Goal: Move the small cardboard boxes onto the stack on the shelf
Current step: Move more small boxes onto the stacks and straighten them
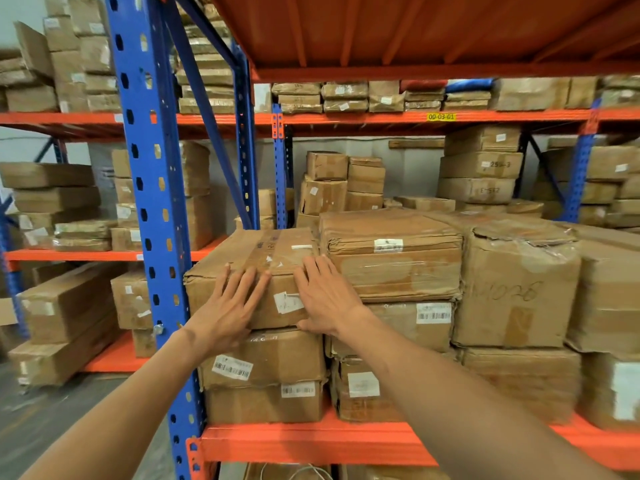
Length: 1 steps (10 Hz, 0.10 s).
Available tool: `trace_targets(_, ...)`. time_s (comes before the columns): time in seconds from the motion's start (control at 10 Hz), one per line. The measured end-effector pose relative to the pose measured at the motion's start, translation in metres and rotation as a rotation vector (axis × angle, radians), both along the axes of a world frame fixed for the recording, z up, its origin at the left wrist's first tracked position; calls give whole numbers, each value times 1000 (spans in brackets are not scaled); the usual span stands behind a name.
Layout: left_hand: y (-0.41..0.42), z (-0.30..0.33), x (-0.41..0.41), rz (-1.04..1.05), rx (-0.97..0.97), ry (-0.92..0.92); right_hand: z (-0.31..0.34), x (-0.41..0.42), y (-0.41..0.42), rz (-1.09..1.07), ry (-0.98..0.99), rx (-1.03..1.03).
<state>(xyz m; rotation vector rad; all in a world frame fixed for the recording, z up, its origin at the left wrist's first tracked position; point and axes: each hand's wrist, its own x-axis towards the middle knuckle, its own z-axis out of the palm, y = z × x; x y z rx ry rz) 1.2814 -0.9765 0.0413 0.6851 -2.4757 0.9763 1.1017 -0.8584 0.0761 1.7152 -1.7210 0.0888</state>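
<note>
Cardboard, brown and creased: top box (252, 271) seated on the left-hand stack (265, 372) at the near edge of the orange shelf (311, 445). Two further boxes under it, each with a barcode label on the near face. Top box sitting slightly askew, its near left corner overhanging toward the blue upright (152, 216).

Left hand (225, 306) laid flat on the near face of the top box, fingers spread and pointing up, fingertips reaching the top edge. Right hand (325, 296) flat on the same face at its right end, beside a white label (287, 301), thumb tucked at the lower edge where the box meets the one beneath. Grip on both sides open: palms pressing, nothing clasped.

Just right of the top box, touching it, a taped carton (391, 254) on its own stack. Farther right, a tall carton (516, 289) with handwritten marking. More boxes at the far side of the shelf and on neighbouring racks.
</note>
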Motion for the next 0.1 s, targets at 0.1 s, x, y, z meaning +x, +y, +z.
trace_targets(0.1,9,-6,4,-31,150,107,-12,-6,39,51,-185,31)
